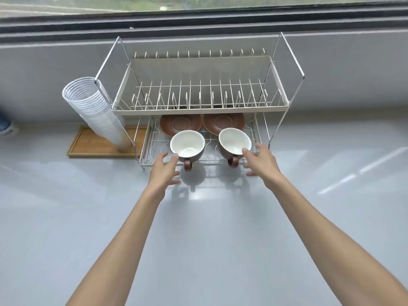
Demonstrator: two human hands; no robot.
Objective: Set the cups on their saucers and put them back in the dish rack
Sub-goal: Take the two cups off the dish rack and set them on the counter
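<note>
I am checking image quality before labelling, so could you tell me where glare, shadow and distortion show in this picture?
Head view: window glare streaks the counter at right; the cups and hands cast soft shadows towards the camera, below the dish rack; wide-angle distortion bows the window sill and splays the forearms; focus is slightly soft throughout.

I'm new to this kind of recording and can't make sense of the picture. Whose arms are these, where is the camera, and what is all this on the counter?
There is no machine here: a person wears a camera on the head, looking down at their own bare arms. On the grey counter stands a two-tier wire dish rack. Its lower shelf holds two brown saucers, left saucer and right saucer, with two cups in front, left cup and right cup, not on the saucers. The left hand and right hand reach for the cups with fingers open; neither holds anything yet. Left of the rack, a leaning stack of paper cups stands on a wooden tray.
</note>
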